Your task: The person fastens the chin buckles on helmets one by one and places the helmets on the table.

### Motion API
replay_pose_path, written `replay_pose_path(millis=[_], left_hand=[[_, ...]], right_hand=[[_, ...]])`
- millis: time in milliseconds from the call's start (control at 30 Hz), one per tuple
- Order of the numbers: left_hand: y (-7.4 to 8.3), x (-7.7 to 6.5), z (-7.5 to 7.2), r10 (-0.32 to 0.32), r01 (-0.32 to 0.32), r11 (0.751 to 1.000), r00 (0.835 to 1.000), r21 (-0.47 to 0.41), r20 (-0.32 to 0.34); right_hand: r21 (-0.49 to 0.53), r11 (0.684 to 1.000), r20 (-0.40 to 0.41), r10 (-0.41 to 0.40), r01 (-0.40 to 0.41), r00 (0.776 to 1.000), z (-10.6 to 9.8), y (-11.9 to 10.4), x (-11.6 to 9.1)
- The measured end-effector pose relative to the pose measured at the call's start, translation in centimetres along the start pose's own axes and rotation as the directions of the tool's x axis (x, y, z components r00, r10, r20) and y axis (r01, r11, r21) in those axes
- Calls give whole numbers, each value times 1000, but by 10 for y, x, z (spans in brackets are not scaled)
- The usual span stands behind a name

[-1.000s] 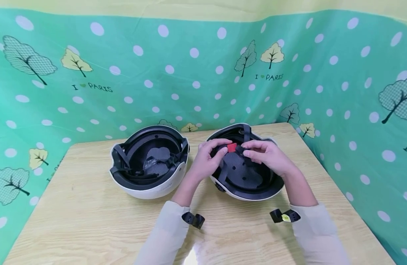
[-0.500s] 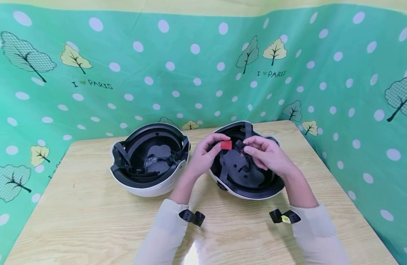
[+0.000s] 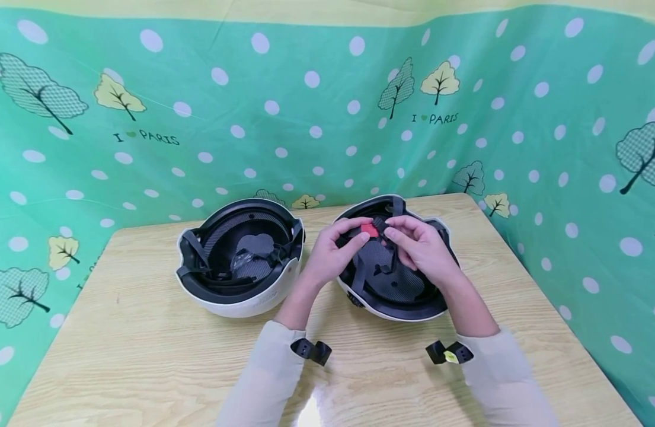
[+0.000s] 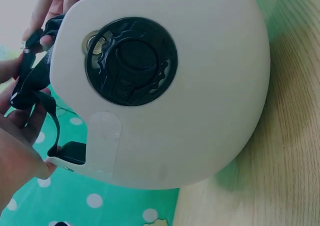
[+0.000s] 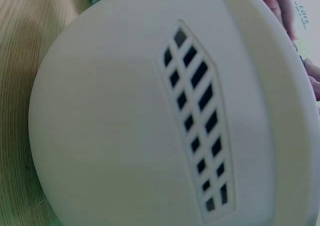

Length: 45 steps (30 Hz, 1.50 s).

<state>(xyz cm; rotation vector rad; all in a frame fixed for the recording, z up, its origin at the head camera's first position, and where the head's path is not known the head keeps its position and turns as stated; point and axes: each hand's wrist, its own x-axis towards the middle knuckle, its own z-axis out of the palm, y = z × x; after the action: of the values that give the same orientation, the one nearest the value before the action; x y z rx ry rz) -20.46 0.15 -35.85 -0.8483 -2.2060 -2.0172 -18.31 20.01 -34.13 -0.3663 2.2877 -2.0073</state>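
Observation:
My left hand (image 3: 329,252) pinches the red part of a chin strap buckle (image 3: 368,230) between thumb and forefinger. Right beside it, my right hand (image 3: 424,248) pinches the black end of the strap (image 3: 380,225), and the two parts meet in the head view. Both hands are over an upturned white helmet (image 3: 402,313) with black padding and dangling straps. Its shell fills the left wrist view, where a black round dial (image 4: 132,61) shows. In the right wrist view, the shell with its vent grille (image 5: 197,121) hides most of the hands.
A second white helmet (image 3: 252,301) lies upturned to the left, with straps and a clear plastic piece inside. Both stand on a wooden table (image 3: 146,350). A green dotted curtain (image 3: 284,118) hangs behind and along the right side.
Half a second ago the red and black parts were apart, with a gap between the hands. My right hand has since moved left, bringing the black part against the red one.

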Motion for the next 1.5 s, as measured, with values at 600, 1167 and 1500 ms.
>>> replay_pose_path(millis=[600, 1167, 1500], left_hand=[[0, -1, -6, -87, 81, 993, 994, -86, -61], [2, 0, -7, -108, 108, 994, 994, 19, -4], [4, 1, -6, -116, 115, 993, 992, 23, 39]], right_hand=[[-145, 989, 0, 21, -21, 1000, -12, -19, -10], [-298, 954, 45, 47, -31, 998, -10, -32, -13], [-235, 972, 26, 17, -10, 1000, -8, -28, -12]])
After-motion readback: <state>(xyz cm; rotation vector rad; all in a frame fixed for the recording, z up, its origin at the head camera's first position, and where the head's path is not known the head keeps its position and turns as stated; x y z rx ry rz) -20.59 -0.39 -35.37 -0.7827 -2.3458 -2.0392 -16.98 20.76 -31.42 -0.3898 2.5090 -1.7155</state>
